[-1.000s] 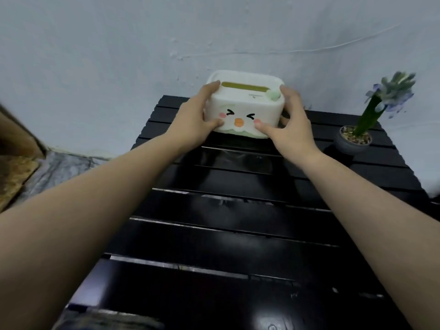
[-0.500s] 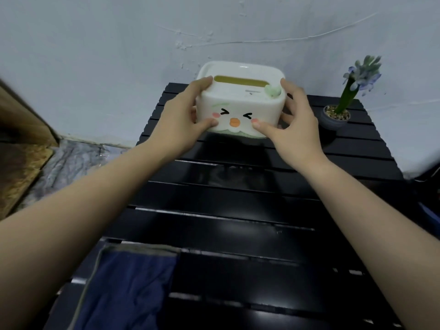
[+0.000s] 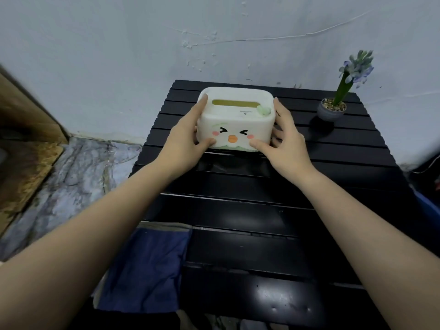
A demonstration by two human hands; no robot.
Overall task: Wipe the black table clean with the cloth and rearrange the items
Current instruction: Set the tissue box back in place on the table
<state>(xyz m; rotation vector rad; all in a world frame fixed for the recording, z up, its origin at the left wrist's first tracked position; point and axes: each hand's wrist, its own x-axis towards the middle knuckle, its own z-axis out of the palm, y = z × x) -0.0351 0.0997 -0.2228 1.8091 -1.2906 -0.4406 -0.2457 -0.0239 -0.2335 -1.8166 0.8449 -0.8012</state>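
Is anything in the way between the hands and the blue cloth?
Nothing on the table blocks the way, but both hands are busy: the left hand and right hand grip the white tissue box at the far end. The blue cloth lies at the near left edge of the black table.

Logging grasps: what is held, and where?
The tissue box, by its two short ends: left hand and right hand, thumbs on its front.
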